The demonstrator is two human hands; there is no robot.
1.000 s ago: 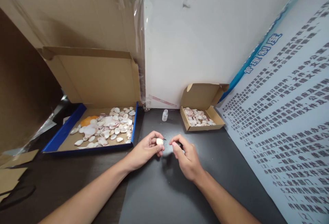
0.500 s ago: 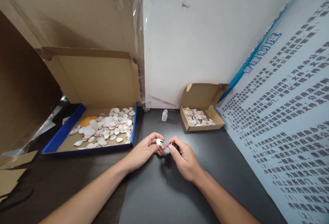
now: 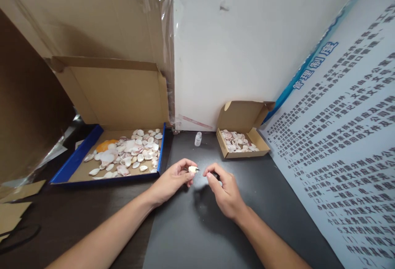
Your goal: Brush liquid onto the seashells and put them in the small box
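Between the thumb and fingers of my left hand (image 3: 175, 180) is a small cream-coloured ridged piece (image 3: 193, 169) with a dark, thin tip pointing right. It may be a shell, but it is too small to be sure. My right hand (image 3: 224, 190) is a short way to the right, its thumb and index finger pinched close together. Whatever is in that pinch, if anything, is too small to name. The right hand and the cream piece are apart. Both hands hover over the dark grey mat (image 3: 197, 236).
To the left, a blue-edged open cardboard box (image 3: 58, 172) holds many seashells (image 3: 135, 149) and an orange piece (image 3: 105, 144). A small clear bottle (image 3: 198, 139) stands behind the hands. At back right, a smaller open carton (image 3: 243, 154) contains more shells. A printed board (image 3: 339, 137) borders the right side.
My right hand has drawn slightly right, widening the gap to the cream piece. The piece has turned a little in my left hand's fingers. The boxes and bottle have not moved.
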